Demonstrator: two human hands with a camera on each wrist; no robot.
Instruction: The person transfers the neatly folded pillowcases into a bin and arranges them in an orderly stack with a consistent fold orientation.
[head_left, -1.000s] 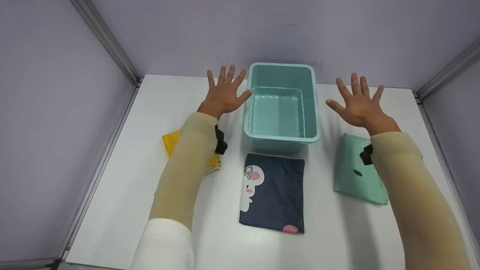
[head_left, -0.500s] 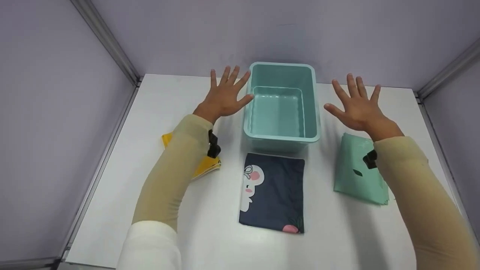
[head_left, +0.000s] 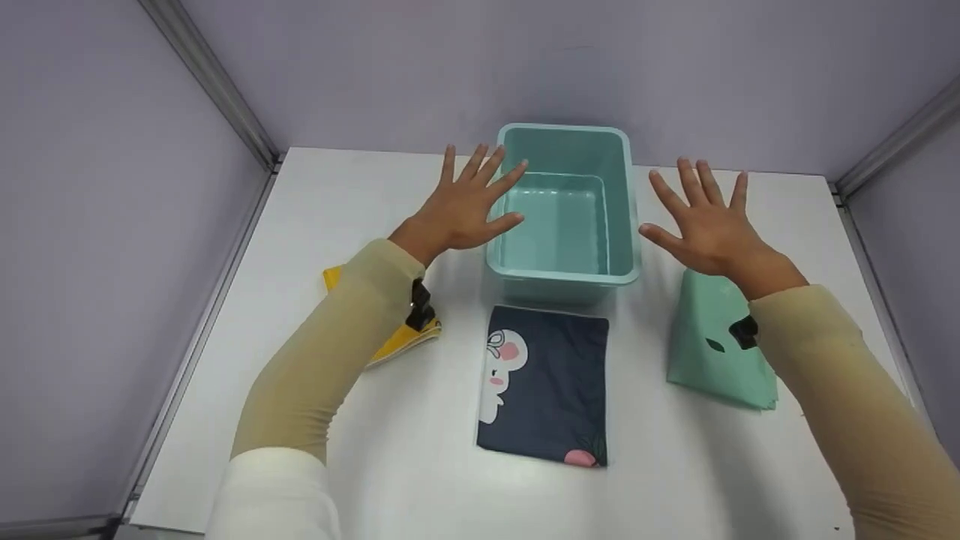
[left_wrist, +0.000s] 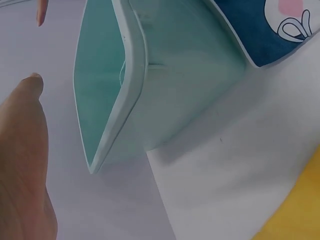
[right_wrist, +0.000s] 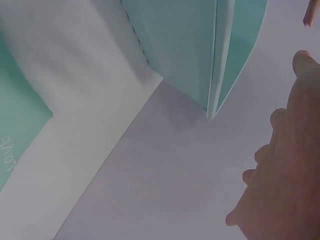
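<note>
A light teal plastic bin [head_left: 559, 225] stands at the back of the white table, its inside bare. My left hand [head_left: 466, 210] hovers with spread fingers, overlapping the bin's left rim in the head view; in the left wrist view it is apart from the bin. To the bin's right my right hand [head_left: 712, 232] is also raised, fingers spread, holding nothing. In front of the bin lies a folded navy cloth [head_left: 555, 390] with a white cartoon animal and a pink radish-like print. A folded yellow cloth [head_left: 397, 345] is partly hidden under my left forearm. A folded green cloth [head_left: 694, 367] lies below my right wrist.
The white table [head_left: 450, 480] is enclosed by pale walls [head_left: 390, 67] at the back and sides, with grey metal framing [head_left: 217, 90] at the corners. Lettering shows on the green cloth [right_wrist: 15, 115] in the right wrist view.
My left hand has shifted right and slightly toward me, now overlapping the bin's rim more. My right hand has moved a little left and toward me. The bin and cloths stay put.
</note>
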